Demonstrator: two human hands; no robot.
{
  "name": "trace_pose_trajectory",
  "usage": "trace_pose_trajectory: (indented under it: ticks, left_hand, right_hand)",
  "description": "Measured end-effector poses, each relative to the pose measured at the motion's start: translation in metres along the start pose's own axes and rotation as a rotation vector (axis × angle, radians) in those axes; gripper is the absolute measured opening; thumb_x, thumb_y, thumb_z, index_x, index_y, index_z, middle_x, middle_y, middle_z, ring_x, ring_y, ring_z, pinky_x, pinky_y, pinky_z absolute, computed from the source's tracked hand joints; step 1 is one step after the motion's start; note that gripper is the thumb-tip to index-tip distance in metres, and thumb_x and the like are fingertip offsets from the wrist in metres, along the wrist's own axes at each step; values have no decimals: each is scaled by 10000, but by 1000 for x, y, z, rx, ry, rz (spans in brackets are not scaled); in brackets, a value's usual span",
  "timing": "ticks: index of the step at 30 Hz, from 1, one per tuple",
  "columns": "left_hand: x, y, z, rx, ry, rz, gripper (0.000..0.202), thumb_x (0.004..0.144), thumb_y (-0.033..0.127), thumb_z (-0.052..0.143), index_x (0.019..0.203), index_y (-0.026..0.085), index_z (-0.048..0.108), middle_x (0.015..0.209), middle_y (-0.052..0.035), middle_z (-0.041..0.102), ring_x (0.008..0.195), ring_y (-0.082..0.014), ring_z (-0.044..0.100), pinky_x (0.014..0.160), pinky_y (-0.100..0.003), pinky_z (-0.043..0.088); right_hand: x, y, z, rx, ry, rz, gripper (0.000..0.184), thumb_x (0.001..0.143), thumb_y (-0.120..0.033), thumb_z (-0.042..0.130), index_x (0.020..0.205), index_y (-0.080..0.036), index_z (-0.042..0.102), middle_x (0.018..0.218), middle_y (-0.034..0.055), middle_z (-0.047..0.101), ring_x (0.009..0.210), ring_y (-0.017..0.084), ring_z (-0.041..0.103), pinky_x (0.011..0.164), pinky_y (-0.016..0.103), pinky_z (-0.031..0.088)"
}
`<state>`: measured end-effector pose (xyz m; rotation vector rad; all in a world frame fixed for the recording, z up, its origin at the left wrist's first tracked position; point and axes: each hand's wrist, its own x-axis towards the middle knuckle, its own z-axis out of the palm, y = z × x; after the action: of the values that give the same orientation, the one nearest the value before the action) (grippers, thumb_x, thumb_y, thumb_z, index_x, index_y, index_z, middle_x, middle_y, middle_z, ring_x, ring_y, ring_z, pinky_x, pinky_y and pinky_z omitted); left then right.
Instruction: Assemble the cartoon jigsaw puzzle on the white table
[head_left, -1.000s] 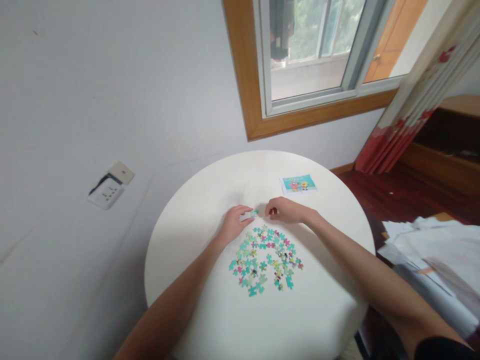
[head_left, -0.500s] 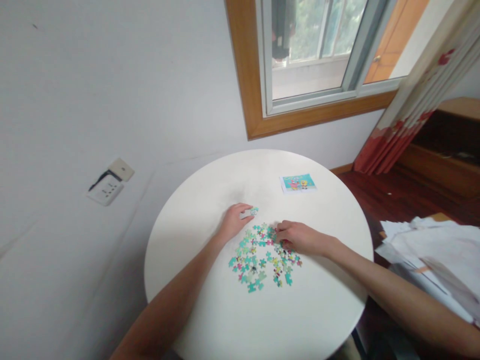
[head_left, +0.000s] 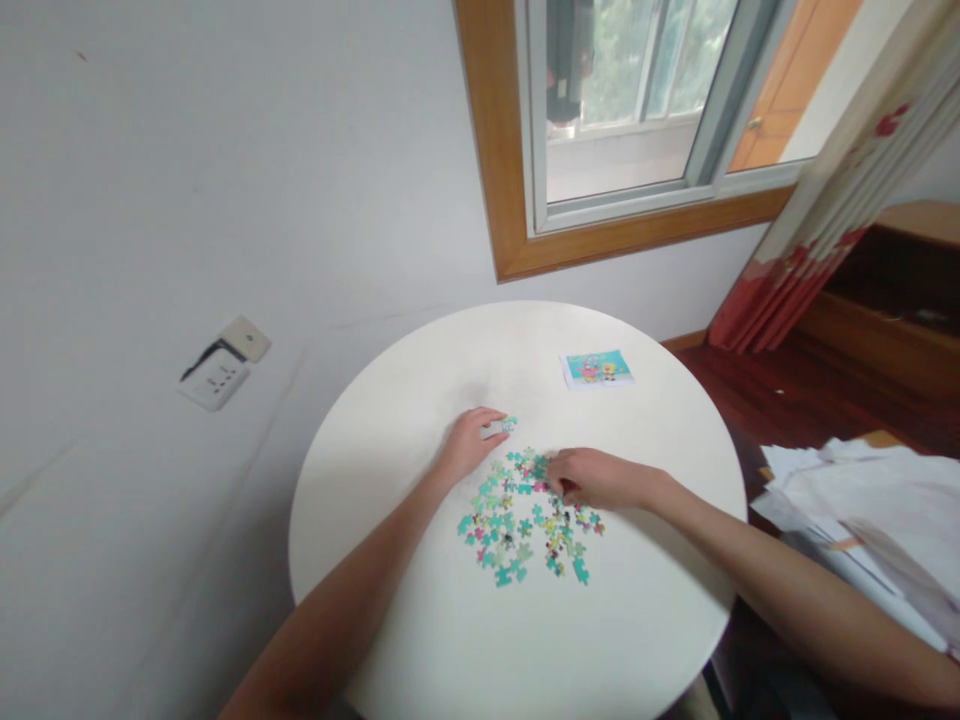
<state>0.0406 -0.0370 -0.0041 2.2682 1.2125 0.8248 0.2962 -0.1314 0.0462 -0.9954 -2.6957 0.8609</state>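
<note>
Loose jigsaw puzzle pieces, mostly turquoise with some yellow and pink, lie spread over the middle of a round white table. Beyond the spread, my left hand is closed, thumb and fingers pinching a few puzzle pieces with grey backs. My right hand rests low over the right side of the spread. Its fingers are curled down together among the pieces, and the fingertips are partly hidden, so what they grip does not show.
A small picture card with pink and yellow cartoon figures lies at the table's far right. The wall and a window stand behind. Right of the table are stacked white papers and a red-and-cream curtain.
My right hand has shifted slightly left and down, its fingers more tucked in. A few pieces at the lower right of the spread have moved slightly. The left hand has stayed in place.
</note>
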Motion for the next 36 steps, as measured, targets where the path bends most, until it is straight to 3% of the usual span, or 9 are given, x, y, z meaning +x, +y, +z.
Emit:
trace_pose_trajectory:
  ticks: [3,6,10,14,17,20,26,36]
  left_hand:
    - [0,1,0,-5,0,7,279,790,211,761,1067,223,733,1073,-32,719,859,-168,648,830,-306,533]
    - [0,1,0,2,3,49,246,795,221,764,1041,222,744,1055,-38,727,930,-188,659,882,-329,521]
    - [0,2,0,23,-18,93,157,802,224,767,958,238,774,1051,-39,728,988,-204,656,941,-361,492]
    - [-1,5,-1,48,-45,89,115,805,216,765,909,260,791,1050,-30,723,974,-203,650,934,-362,491]
    - [-2,5,-1,52,-41,87,118,811,219,761,916,264,794,1060,-32,720,985,-205,646,934,-359,491]
    - [-2,5,0,56,-40,83,131,807,223,768,928,264,796,1060,-34,719,984,-205,645,928,-357,493]
    - [-2,3,1,59,-47,87,146,805,234,774,945,270,794,1060,-32,716,990,-202,647,934,-353,496]
    - [-2,1,3,44,-40,93,146,807,226,768,938,285,791,1066,-19,710,987,-185,651,935,-328,499]
  right_hand:
    - [0,3,-4,159,31,-26,125,806,-76,621,872,-170,672,803,4,632,707,120,523,674,227,380]
    - [9,14,-8,314,160,-10,137,844,-135,596,906,-158,715,810,24,667,681,117,544,658,226,404]
    - [38,39,-4,403,446,143,129,819,-199,622,765,-128,715,675,12,648,619,115,521,621,228,398]
    - [71,53,5,450,592,311,129,793,-207,646,798,-111,733,633,8,659,572,112,528,574,219,385]
    - [87,50,10,410,606,378,179,774,-146,639,904,-118,759,644,15,686,574,118,565,580,215,399]
    - [93,44,14,305,613,422,143,772,-124,623,793,-133,765,649,33,699,599,127,592,598,219,403]
    - [95,40,20,232,647,444,121,758,-131,626,731,-148,742,685,42,719,622,132,612,605,219,406]
    - [94,25,19,81,582,528,112,803,-184,625,818,-173,735,805,65,746,731,165,652,669,242,420]
